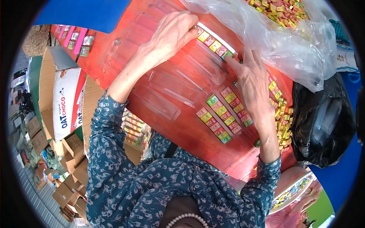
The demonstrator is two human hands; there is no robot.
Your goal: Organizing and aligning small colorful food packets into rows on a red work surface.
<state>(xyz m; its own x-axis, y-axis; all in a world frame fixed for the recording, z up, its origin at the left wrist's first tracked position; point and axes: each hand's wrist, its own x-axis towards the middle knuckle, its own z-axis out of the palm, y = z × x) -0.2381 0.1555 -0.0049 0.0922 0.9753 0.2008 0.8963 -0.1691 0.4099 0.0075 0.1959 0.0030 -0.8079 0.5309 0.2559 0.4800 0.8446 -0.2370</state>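
Observation:
A row of small yellow, red and green boxes (pixel 211 43) lies at the far side of the red table, along a white strip (pixel 216 37). My left hand (pixel 173 33) is closed at its left end, fingers curled and pinching. My right hand (pixel 250 78) grips the right end between thumb and fingers; part of the contact is hidden. Nearer to me, below the right hand, several more rows of the same boxes (pixel 222 114) lie side by side. Long clear plastic trays (pixel 163 102), hollow and see-through, rest on the table left of these rows.
A clear plastic bag (pixel 266 38) with a heap of loose small boxes (pixel 281 11) stands at the far right. More loose boxes (pixel 283 125) lie by my right wrist, beside a black bag (pixel 323 121). Cardboard cartons (pixel 64 102) stand at the left, off the table.

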